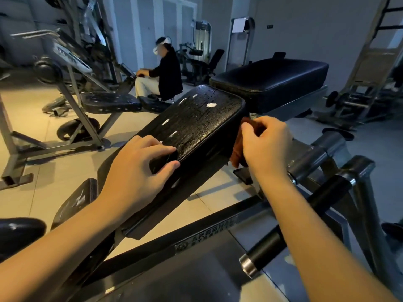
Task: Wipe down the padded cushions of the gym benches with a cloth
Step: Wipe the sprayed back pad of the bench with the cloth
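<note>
A tilted black padded cushion (202, 125), cracked and torn with white patches, fills the centre. My left hand (139, 168) rests on its near left edge, fingers spread flat and thumb against the side seam. My right hand (266, 144) grips a brown cloth (238, 153) against the cushion's right side; most of the cloth is hidden behind the fingers. A second, larger black cushion (274, 77) lies flat just beyond, and a small black seat pad (74, 203) sits below the left forearm.
A black foam-covered handle bar (305, 216) and steel frame tubes run under my right arm. Another bench with a black seat (111, 101) stands at the left. A person (163, 73) sits further back among machines. A ladder-like rack (368, 62) stands at the right.
</note>
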Action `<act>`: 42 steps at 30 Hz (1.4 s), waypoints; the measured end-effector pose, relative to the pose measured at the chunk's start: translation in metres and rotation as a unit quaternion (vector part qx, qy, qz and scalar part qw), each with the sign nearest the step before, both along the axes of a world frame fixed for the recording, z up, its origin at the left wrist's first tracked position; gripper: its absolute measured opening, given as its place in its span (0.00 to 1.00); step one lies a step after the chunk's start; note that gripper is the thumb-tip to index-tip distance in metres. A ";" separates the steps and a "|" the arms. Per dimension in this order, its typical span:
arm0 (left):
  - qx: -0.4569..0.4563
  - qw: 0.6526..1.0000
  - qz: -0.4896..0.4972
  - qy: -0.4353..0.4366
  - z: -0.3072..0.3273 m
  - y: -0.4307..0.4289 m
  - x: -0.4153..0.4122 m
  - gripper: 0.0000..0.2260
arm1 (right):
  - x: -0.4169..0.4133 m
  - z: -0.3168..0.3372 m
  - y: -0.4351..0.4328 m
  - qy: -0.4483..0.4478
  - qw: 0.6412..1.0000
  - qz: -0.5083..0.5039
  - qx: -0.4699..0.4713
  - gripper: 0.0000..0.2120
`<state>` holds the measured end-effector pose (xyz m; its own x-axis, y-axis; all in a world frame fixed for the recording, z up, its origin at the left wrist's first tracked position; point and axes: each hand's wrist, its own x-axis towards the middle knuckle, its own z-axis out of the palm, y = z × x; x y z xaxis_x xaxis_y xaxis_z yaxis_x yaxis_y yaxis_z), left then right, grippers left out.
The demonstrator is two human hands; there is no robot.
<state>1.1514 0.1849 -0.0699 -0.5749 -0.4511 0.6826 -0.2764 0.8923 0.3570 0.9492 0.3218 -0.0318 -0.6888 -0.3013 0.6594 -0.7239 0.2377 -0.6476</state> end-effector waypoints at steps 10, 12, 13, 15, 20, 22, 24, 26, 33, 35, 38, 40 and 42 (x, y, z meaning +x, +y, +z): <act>0.007 1.000 -0.010 0.004 0.005 -0.006 -0.007 0.22 | 0.000 -0.004 -0.001 0.068 0.997 -0.010 0.023 0.05; 0.006 1.000 -0.013 -0.001 0.005 -0.007 -0.008 0.23 | 0.008 -0.009 -0.006 0.081 0.996 -0.016 0.016 0.06; 0.002 1.000 -0.015 -0.004 0.006 -0.008 -0.008 0.23 | 0.023 -0.021 -0.010 0.098 0.994 0.007 0.038 0.07; -0.011 1.000 -0.015 -0.010 0.004 -0.008 -0.009 0.22 | 0.055 -0.049 -0.015 0.146 0.982 0.060 0.101 0.05; -0.060 0.997 -0.012 -0.036 0.002 -0.008 -0.009 0.22 | 0.009 -0.018 -0.007 0.118 0.991 0.019 0.057 0.04; -0.081 0.996 -0.009 -0.046 0.004 -0.007 -0.010 0.19 | -0.015 0.000 -0.003 0.092 0.995 -0.031 0.028 0.06; -0.091 0.994 -0.010 -0.055 0.006 -0.007 -0.011 0.18 | -0.003 -0.006 -0.007 0.099 0.995 -0.012 0.025 0.05; -0.096 0.993 -0.015 -0.067 0.008 -0.008 -0.010 0.21 | 0.035 -0.029 -0.014 0.146 0.987 0.046 0.056 0.04; -0.052 0.995 -0.035 -0.071 0.005 -0.011 -0.002 0.25 | 0.011 -0.013 -0.005 0.128 0.990 0.034 0.044 0.06; -0.045 0.996 -0.035 -0.075 0.004 -0.012 -0.002 0.26 | -0.018 0.008 -0.002 0.092 0.996 -0.008 0.006 0.07; -0.037 0.996 -0.043 -0.070 0.001 -0.011 -0.002 0.25 | -0.005 -0.006 -0.010 0.092 0.995 0.011 -0.020 0.04; -0.031 0.997 -0.044 -0.063 0.000 -0.010 -0.002 0.23 | 0.031 -0.038 -0.014 0.122 0.989 0.080 0.016 0.03; -0.027 0.997 -0.041 -0.062 -0.001 -0.010 -0.002 0.22 | 0.064 -0.065 -0.011 0.184 0.970 0.133 0.089 0.03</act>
